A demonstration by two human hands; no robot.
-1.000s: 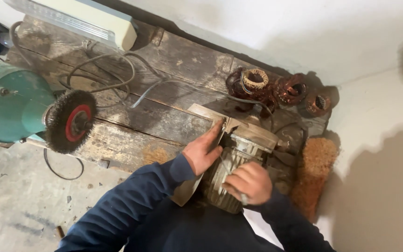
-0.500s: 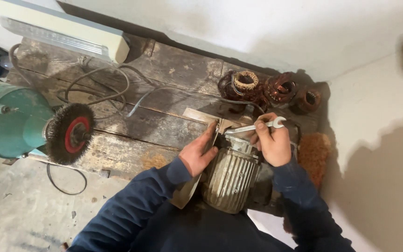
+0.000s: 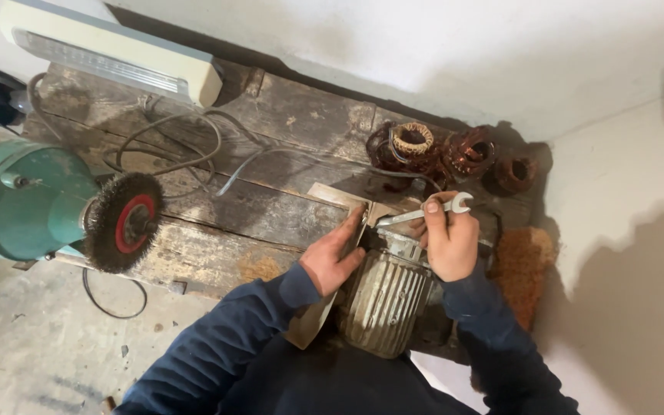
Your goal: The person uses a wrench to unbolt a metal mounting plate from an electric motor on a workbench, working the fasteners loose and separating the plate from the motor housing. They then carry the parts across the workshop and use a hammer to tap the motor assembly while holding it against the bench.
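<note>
A ribbed grey electric motor (image 3: 384,298) lies on the wooden workbench (image 3: 232,207) in front of me. My left hand (image 3: 336,252) rests flat against its left side, touching a thin metal plate (image 3: 313,323) that leans beside it. My right hand (image 3: 447,238) grips a silver open-ended wrench (image 3: 424,212); the wrench's near end sits at the motor's far end, and its open jaw points right.
A green bench grinder (image 3: 17,204) with a wire brush wheel (image 3: 121,221) stands at the left. Three copper-wound stators (image 3: 447,150) sit at the bench's back by the white wall. Cables loop across the planks. A pale long box (image 3: 113,50) lies at the back left.
My right hand rose from the motor's near end to its far end, and it now holds a wrench. My left hand stayed against the motor's side.
</note>
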